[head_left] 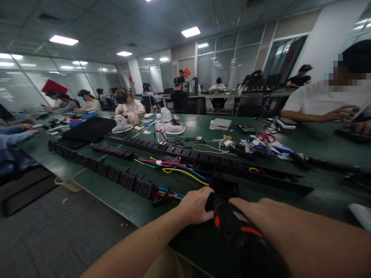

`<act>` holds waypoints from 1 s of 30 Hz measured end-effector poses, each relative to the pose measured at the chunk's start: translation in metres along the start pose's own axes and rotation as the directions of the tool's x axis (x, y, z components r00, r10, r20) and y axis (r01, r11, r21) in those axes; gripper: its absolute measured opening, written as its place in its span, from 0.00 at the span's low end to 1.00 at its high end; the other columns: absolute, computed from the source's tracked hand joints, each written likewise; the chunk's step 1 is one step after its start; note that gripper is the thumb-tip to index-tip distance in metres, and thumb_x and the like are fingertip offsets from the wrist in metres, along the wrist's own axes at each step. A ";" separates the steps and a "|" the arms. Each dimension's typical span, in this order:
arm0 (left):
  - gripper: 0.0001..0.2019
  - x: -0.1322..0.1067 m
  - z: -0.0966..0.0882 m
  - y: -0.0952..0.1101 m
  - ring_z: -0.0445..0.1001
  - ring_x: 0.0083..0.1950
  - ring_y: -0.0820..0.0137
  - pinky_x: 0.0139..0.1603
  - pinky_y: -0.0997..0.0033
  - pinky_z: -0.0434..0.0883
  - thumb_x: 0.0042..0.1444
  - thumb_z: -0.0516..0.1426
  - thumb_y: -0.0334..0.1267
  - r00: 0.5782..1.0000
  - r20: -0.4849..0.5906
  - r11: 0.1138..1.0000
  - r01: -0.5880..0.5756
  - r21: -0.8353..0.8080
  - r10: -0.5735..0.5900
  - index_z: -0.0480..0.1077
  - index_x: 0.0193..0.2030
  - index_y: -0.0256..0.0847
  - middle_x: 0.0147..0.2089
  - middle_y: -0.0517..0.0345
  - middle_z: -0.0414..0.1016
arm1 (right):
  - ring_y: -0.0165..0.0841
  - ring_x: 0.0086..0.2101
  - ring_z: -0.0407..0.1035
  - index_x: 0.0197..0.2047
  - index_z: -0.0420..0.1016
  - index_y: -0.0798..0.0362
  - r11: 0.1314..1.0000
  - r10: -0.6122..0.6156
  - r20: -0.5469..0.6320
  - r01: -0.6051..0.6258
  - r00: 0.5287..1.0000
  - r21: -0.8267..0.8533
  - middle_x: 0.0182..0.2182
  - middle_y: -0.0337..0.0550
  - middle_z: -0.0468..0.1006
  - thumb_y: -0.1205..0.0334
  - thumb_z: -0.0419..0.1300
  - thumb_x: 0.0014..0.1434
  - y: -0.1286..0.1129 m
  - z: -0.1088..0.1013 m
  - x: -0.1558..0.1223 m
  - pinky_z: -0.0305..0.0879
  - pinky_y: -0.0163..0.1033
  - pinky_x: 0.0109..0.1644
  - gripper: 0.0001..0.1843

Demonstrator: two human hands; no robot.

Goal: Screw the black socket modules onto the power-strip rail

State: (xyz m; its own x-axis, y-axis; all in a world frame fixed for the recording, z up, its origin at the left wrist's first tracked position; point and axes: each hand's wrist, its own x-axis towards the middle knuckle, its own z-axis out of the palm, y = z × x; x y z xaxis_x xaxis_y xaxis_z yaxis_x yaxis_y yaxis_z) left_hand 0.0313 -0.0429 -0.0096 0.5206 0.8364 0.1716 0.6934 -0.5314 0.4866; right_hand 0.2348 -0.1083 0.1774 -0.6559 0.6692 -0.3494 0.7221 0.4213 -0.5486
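Observation:
A black cordless drill (240,241) with orange accents points away from me, low in the middle. My right hand (252,208) is closed round it, its fingers mostly hidden behind the tool. At the drill's front end my left hand (195,204) is curled closed by a small black part; what its fingers hold is hidden. Just beyond lies a dark housing piece (224,187). Yellow, blue, red and green wires (174,170) run from there to a row of black sockets (111,150). A second socket row (124,181) lies nearer the edge, with coloured wires at its end.
A long black power strip housing (199,154) stretches across the green table (116,206). Behind it stand a water bottle (160,129) and a white fan part (174,128). Red-handled scissors (265,137) lie on a cluttered pile. A co-worker (315,102) sits across at right.

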 end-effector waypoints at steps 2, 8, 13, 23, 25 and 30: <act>0.22 -0.001 -0.001 0.002 0.75 0.53 0.59 0.54 0.62 0.73 0.56 0.58 0.45 1.000 0.019 1.000 0.015 0.010 -0.015 0.61 0.56 0.44 0.54 0.53 0.72 | 0.33 0.28 0.72 0.44 0.74 0.49 1.000 0.011 0.034 -0.010 0.999 -0.030 0.32 0.37 0.76 0.64 0.65 0.56 0.002 -0.002 0.003 0.67 0.32 0.31 0.12; 0.21 0.001 -0.002 0.002 0.74 0.54 0.57 0.53 0.59 0.74 0.59 0.55 0.45 0.999 0.033 0.999 0.013 0.053 -0.014 0.62 0.57 0.42 0.55 0.51 0.72 | 0.35 0.25 0.71 0.35 0.75 0.51 0.991 0.061 0.064 -0.053 0.996 -0.122 0.26 0.38 0.74 0.67 0.66 0.52 -0.019 -0.014 0.009 0.66 0.33 0.29 0.06; 0.20 0.000 -0.001 0.001 0.76 0.52 0.57 0.52 0.58 0.75 0.58 0.55 0.44 1.000 0.012 0.999 0.017 0.041 -0.018 0.61 0.56 0.43 0.54 0.52 0.72 | 0.35 0.25 0.71 0.36 0.76 0.50 0.997 0.021 0.076 -0.016 0.997 -0.070 0.27 0.38 0.75 0.68 0.64 0.52 -0.015 -0.008 0.011 0.61 0.32 0.24 0.07; 0.25 -0.002 0.002 0.007 0.76 0.50 0.54 0.50 0.55 0.76 0.54 0.58 0.50 1.000 -0.020 0.997 0.016 0.072 -0.015 0.61 0.55 0.41 0.52 0.49 0.72 | 0.41 0.41 0.73 0.55 0.73 0.47 0.986 -0.084 -0.103 0.097 0.991 0.134 0.45 0.43 0.76 0.53 0.71 0.55 0.005 0.024 -0.003 0.71 0.37 0.46 0.26; 0.25 -0.003 0.003 0.007 0.76 0.48 0.53 0.50 0.55 0.76 0.54 0.58 0.50 0.999 -0.021 0.996 0.030 0.085 -0.029 0.61 0.55 0.41 0.51 0.48 0.72 | 0.43 0.47 0.71 0.54 0.73 0.49 0.978 -0.094 -0.109 0.113 0.990 0.178 0.50 0.45 0.74 0.50 0.72 0.52 0.006 0.028 0.000 0.70 0.37 0.51 0.28; 0.24 -0.003 0.003 0.007 0.75 0.50 0.53 0.50 0.55 0.75 0.56 0.56 0.49 0.999 -0.026 0.996 0.025 0.091 -0.023 0.61 0.56 0.40 0.52 0.47 0.72 | 0.43 0.49 0.70 0.50 0.75 0.50 0.984 -0.073 -0.176 0.100 0.982 0.146 0.50 0.46 0.74 0.51 0.71 0.48 0.012 0.042 0.006 0.67 0.37 0.56 0.27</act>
State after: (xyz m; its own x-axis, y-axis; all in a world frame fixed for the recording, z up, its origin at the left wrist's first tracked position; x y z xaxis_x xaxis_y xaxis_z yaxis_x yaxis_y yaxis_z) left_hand 0.0362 -0.0494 -0.0096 0.4913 0.8517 0.1824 0.7489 -0.5200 0.4108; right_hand 0.2309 -0.1248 0.1369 -0.6582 0.7336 -0.1691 0.6132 0.3921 -0.6858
